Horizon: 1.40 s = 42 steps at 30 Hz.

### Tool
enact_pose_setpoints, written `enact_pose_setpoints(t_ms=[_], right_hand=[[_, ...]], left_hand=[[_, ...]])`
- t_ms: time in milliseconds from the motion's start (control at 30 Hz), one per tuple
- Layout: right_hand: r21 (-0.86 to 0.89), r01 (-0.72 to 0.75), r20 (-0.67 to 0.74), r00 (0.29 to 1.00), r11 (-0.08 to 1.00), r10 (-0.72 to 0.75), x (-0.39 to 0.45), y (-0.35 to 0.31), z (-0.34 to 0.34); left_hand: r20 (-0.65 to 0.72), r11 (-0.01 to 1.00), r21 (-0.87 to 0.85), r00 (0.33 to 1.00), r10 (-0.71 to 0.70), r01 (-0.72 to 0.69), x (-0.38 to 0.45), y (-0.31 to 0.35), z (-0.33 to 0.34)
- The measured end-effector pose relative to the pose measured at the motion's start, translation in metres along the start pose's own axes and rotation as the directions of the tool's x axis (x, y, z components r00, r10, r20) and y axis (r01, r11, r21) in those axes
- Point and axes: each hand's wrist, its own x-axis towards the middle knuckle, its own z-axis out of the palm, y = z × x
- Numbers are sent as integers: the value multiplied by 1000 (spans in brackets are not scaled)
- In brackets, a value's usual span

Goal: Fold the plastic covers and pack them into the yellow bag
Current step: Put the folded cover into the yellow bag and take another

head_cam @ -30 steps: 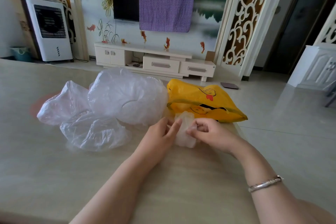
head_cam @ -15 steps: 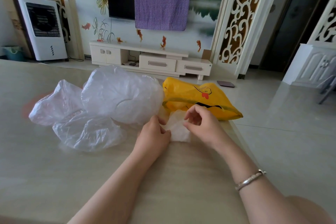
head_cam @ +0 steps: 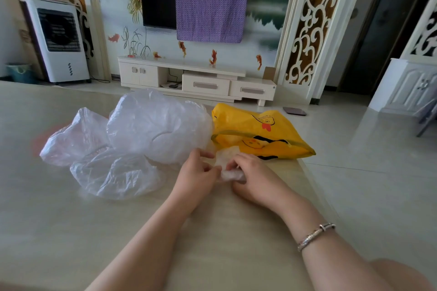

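While both hands pinch a folded cover [head_cam: 230, 173], the beige table [head_cam: 71, 231] faces a white TV cabinet [head_cam: 196, 80].

Thin clear crinkled plastic covers [head_cam: 158, 127]; glossy yellow bag [head_cam: 260, 134]; polished table [head_cam: 47, 231].

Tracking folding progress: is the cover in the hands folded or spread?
Folded: the plastic cover is a small wad pinched between the left hand and right hand.
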Motion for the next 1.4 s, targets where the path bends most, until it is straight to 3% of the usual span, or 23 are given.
enact_pose_setpoints(t_ms=[167,300,433,633,800,1033,1233,1400], right_hand=[[188,-83,-55,994,979,95,-3,2,-1],[364,-193,-20,976,911,215,-7,2,-9],[383,-248,19,965,890,261,-4,4,-14],[507,-253,4,957,824,291,1,6,-14],[486,-290,-68,928,825,367,10,10,2],[326,-387,-135,884,863,447,16,7,7],[128,-432,-143,882,892,448,18,14,9],[172,-400,-133,896,900,424,16,11,8]], left_hand=[[-30,988,47,989,147,-145,-9,3,-2],[97,961,148,970,221,-234,-14,5,-1],[148,957,167,966,212,-236,-10,4,0],[56,989,98,993,107,-112,0,1,2],[-15,990,139,999,31,-29,8,0,5],[-88,910,406,995,-53,84,17,4,8],[-79,873,471,991,-105,130,19,11,9],[-112,861,492,990,-87,131,16,11,11]])
